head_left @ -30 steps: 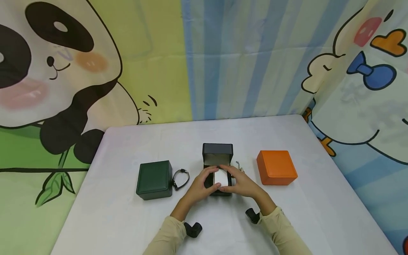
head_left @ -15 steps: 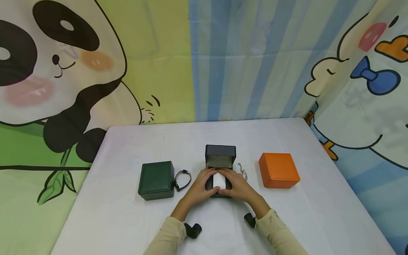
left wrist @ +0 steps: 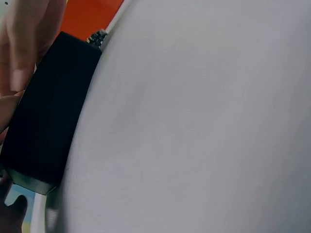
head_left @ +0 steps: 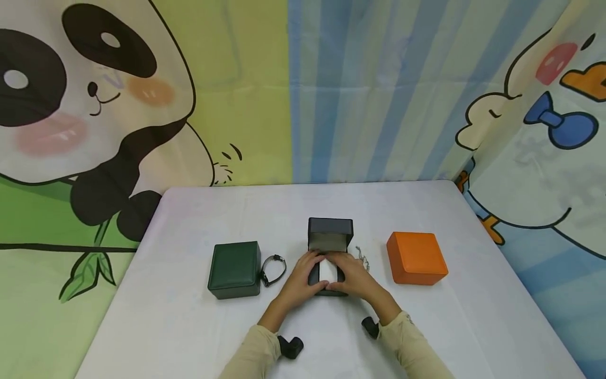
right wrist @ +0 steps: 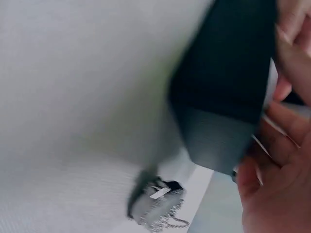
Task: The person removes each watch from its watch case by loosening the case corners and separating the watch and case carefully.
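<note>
The black box (head_left: 330, 247) stood open in the middle of the white table (head_left: 189, 326), its lid upright. The left hand (head_left: 303, 276) and right hand (head_left: 352, 276) had their fingers curled around the white cushion (head_left: 327, 271) inside it. A green box (head_left: 234, 269) lay left, an orange box (head_left: 415, 258) right. Cartoon curtains (head_left: 293, 89) hung behind.
</note>
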Tool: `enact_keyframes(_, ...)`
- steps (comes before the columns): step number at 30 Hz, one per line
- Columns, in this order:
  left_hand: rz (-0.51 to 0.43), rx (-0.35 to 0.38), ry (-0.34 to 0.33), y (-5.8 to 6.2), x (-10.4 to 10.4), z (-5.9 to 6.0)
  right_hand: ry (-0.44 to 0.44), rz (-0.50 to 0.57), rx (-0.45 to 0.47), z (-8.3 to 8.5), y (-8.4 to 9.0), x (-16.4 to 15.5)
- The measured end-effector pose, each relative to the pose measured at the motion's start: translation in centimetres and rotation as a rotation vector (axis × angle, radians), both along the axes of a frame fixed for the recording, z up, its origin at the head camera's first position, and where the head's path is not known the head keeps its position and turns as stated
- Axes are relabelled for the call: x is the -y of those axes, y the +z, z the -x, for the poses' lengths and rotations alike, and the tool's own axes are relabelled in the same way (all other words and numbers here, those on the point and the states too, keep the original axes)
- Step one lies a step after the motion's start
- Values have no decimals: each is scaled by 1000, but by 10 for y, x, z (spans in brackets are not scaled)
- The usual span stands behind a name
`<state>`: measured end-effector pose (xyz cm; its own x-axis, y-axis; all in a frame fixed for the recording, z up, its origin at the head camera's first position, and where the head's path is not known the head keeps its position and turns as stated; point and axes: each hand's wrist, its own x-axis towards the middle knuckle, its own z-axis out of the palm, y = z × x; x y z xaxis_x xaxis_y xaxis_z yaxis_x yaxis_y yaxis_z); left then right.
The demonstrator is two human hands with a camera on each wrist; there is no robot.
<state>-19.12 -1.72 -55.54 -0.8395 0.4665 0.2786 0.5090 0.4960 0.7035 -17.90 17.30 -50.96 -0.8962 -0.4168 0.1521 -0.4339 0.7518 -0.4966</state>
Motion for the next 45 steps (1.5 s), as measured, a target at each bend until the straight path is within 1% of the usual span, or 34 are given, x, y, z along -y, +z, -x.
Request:
enact_keyframes(2, -40, 28, 22, -3, 2, -5, -2, 83, -74, -5, 6, -4)
enact_keyframes(4, -90, 80, 27, -5, 4, -8, -40, 209, -224, -8, 15, -9)
enact_keyframes(6, -117, 142, 16, -4, 5, -8, -128, 322, -405, -6, 29, -13)
enact_keyframes(7, -116, 166, 6, -4, 6, -7, -175, 360, -471, -3, 36, -15)
enact_keyframes(8, -104, 192, -6, -4, 6, -6, -213, 393, -505, 0, 43, -16)
enact_keyframes(9, -91, 206, -19, -3, 5, -4, -247, 408, -507, 5, 49, -18)
enact_keyframes(10, -71, 213, -27, -3, 4, -2, -276, 405, -474, 9, 55, -19)
enact_keyframes(11, -58, 222, -38, -4, 2, 0, -289, 392, -424, 13, 58, -21)
enact_keyframes(12, -42, 223, -47, -5, 0, 2, -290, 377, -349, 16, 60, -23)
enact_keyframes(14, -32, 224, -62, -7, -6, 5, -278, 355, -190, 21, 57, -28)
enact_keyframes(16, -23, 223, -79, -9, -11, 5, -269, 345, -71, 20, 51, -34)
enact_keyframes(18, -15, 225, -93, -10, -15, 4, -265, 371, -10, 15, 45, -39)
enact_keyframes(19, -13, 221, -96, -10, -16, 4, -266, 387, -2, 13, 42, -40)
enact_keyframes(21, -5, 215, -95, -11, -17, 3, -257, 400, -18, 7, 38, -43)
enact_keyframes(25, 16, 199, -81, -11, -15, 1, -224, 376, -80, -4, 34, -43)
enact_keyframes(28, 26, 193, -62, -11, -14, -2, -186, 365, -151, -14, 27, -41)
enact_keyframes(30, 24, 191, -51, -11, -13, -4, -156, 347, -234, -21, 18, -41)
enact_keyframes(32, 19, 184, -45, -10, -11, -5, -105, 336, -342, -28, 7, -40)
enact_keyframes(35, 14, 168, -35, -10, -8, -3, -18, 258, -506, -34, -7, -38)
enact_keyframes(37, 11, 165, -18, -8, -4, -3, 31, 213, -568, -35, -13, -34)
enact_keyframes(38, 5, 169, -7, -8, -2, -3, 43, 186, -585, -34, -14, -32)
enact_keyframes(40, 0, 190, 18, -7, 2, -3, 49, 143, -584, -33, -15, -27)
enact_keyframes(45, -23, 240, 68, -8, 10, -4, 25, 73, -520, -28, -15, -16)
